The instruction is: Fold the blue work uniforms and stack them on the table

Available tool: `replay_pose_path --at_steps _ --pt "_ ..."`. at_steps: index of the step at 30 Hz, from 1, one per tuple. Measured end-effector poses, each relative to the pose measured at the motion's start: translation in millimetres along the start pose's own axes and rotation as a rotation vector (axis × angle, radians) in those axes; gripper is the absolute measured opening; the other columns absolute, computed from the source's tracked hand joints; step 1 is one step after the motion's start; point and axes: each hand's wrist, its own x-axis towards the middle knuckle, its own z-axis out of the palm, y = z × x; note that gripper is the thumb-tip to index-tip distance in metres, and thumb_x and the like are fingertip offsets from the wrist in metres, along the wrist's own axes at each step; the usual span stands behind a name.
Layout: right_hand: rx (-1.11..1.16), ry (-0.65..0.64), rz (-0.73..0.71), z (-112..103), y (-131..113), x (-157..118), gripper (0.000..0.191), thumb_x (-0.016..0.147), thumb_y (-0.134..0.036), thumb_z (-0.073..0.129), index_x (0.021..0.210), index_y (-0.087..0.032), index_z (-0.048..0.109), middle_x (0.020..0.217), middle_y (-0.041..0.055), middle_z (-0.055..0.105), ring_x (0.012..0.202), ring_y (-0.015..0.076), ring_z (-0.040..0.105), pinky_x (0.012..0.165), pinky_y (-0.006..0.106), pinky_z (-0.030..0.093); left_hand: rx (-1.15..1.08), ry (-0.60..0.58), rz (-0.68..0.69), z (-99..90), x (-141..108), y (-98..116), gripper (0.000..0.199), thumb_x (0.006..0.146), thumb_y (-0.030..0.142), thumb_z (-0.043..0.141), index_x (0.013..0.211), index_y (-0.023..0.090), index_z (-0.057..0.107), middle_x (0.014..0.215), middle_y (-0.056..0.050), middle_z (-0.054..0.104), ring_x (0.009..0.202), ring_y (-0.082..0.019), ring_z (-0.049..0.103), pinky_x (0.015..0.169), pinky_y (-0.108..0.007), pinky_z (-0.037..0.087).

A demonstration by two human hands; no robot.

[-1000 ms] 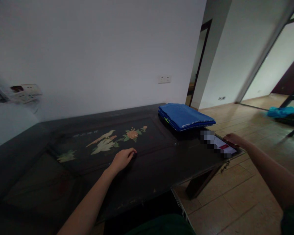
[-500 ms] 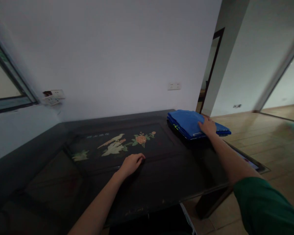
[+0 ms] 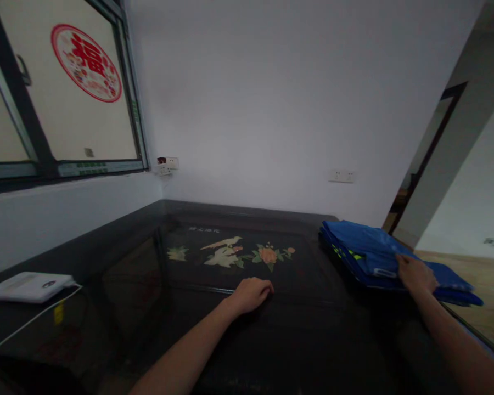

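A stack of folded blue cloth-like pieces [image 3: 354, 238] lies at the right side of the dark table, with yellow-green patches showing along its left edge. My right hand [image 3: 417, 274] is on top of it, fingers closed on the front part of the upper blue layer, beside a small pale label. My left hand [image 3: 251, 294] rests on the dark tabletop with its fingers loosely curled in, and nothing shows in it. Just beyond the left hand is the table's inlaid picture [image 3: 226, 255] of a bird and flowers.
The dark glossy table [image 3: 313, 340] meets the wall at the back. At the left lies a white flat device [image 3: 28, 286] with a white cable [image 3: 33, 318]. Wall sockets [image 3: 341, 175] are above the table's back edge. A window [image 3: 78, 126] with a red round sticker is on the left.
The view has turned left, bringing the window sticker and white device into sight. The upper blue layer's front edge looks folded back a little under my right hand. My left hand stays on the table.
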Motion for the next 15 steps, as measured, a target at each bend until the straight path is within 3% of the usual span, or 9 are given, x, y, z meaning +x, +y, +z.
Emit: replay_pose_path --at_steps 4,6,8,10,12,15 --pt "0.121 0.030 -0.092 -11 -46 -11 0.050 0.088 -0.045 0.041 0.103 -0.011 0.074 0.098 0.0268 0.069 0.090 0.0387 0.066 0.077 0.048 0.047 -0.024 0.020 -0.001 -0.3 -1 1 0.030 0.090 0.021 0.042 0.105 0.027 0.067 0.101 -0.001 0.072 0.095 -0.020 0.066 0.082 -0.029 0.049" --pt "0.234 0.011 -0.191 -13 -85 -35 0.051 0.089 -0.044 0.042 0.110 -0.009 0.071 0.105 0.0221 0.070 0.100 0.0369 0.064 0.088 0.048 0.046 -0.082 0.067 0.003 0.2 0 1 0.029 0.090 0.020 0.042 0.103 0.026 0.067 0.100 -0.002 0.072 0.094 -0.020 0.066 0.083 -0.029 0.048" --pt "0.406 -0.047 -0.320 -12 -129 -73 0.049 0.089 -0.044 0.044 0.108 -0.009 0.072 0.110 0.0184 0.070 0.105 0.0337 0.064 0.094 0.044 0.046 -0.182 0.186 0.009 0.3 2 0 0.028 0.090 0.019 0.042 0.102 0.025 0.067 0.099 -0.002 0.071 0.094 -0.019 0.065 0.084 -0.029 0.048" --pt "0.545 -0.163 -0.456 -10 -170 -124 0.043 0.089 -0.042 0.045 0.105 -0.014 0.073 0.109 0.0139 0.071 0.105 0.0310 0.065 0.094 0.043 0.048 -0.309 0.361 0.006 -0.3 6 -3 0.027 0.091 0.020 0.042 0.104 0.022 0.066 0.102 -0.004 0.069 0.096 -0.018 0.063 0.086 -0.028 0.047" --pt "0.617 -0.366 -0.648 -14 -204 -178 0.036 0.091 -0.038 0.046 0.101 -0.020 0.075 0.106 0.0108 0.072 0.100 0.0282 0.067 0.092 0.041 0.049 -0.414 0.510 -0.015 -1.5 9 -9 0.027 0.092 0.024 0.042 0.107 0.020 0.064 0.107 -0.006 0.067 0.100 -0.018 0.061 0.087 -0.028 0.047" --pt "0.610 -0.772 -1.040 -29 -238 -238 0.025 0.090 -0.033 0.054 0.098 -0.026 0.076 0.103 0.0045 0.074 0.096 0.0226 0.068 0.088 0.032 0.050 -0.437 0.569 -0.064 -3.5 13 -19 0.027 0.093 0.027 0.042 0.108 0.017 0.063 0.109 -0.008 0.065 0.104 -0.018 0.059 0.092 -0.030 0.046"
